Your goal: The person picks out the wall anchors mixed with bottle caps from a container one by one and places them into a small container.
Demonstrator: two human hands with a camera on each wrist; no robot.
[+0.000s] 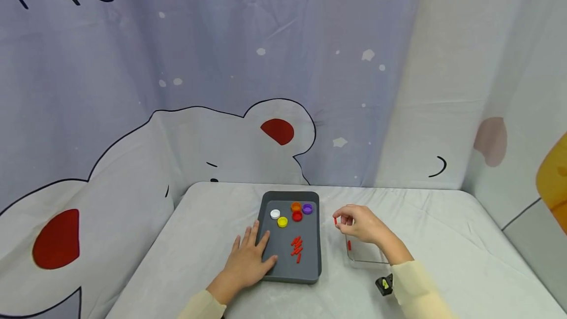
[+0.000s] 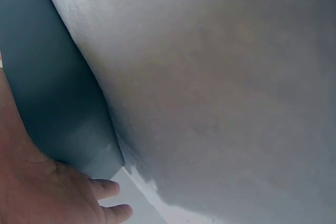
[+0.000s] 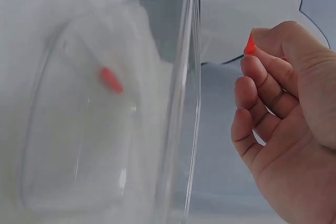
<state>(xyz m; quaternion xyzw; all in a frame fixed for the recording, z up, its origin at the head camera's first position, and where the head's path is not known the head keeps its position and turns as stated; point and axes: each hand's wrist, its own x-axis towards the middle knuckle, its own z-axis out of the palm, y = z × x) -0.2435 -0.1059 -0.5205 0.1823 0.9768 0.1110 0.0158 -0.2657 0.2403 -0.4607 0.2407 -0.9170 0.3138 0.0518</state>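
Observation:
My right hand [image 1: 361, 223] pinches a small red stick [image 3: 250, 44] between thumb and index finger, above the far left part of a clear box [image 1: 367, 261]. Inside that box lies another red stick [image 3: 111, 80]. Spread over the left rim of a grey tray [image 1: 290, 275], my left hand [image 1: 248, 262] rests with fingers straight. Several red sticks [image 1: 297, 246] lie in a loose group in the tray's near half. In its far half sit round caps or small cups: white [image 1: 275, 214], yellow [image 1: 282, 222], orange [image 1: 296, 206], red [image 1: 297, 216] and purple [image 1: 307, 208].
A white cloth [image 1: 212, 210] covers the table. By the right sleeve sits a small black object with a yellow-green mark [image 1: 384, 284]. A printed curtain [image 1: 248, 63] hangs behind the table's far edge.

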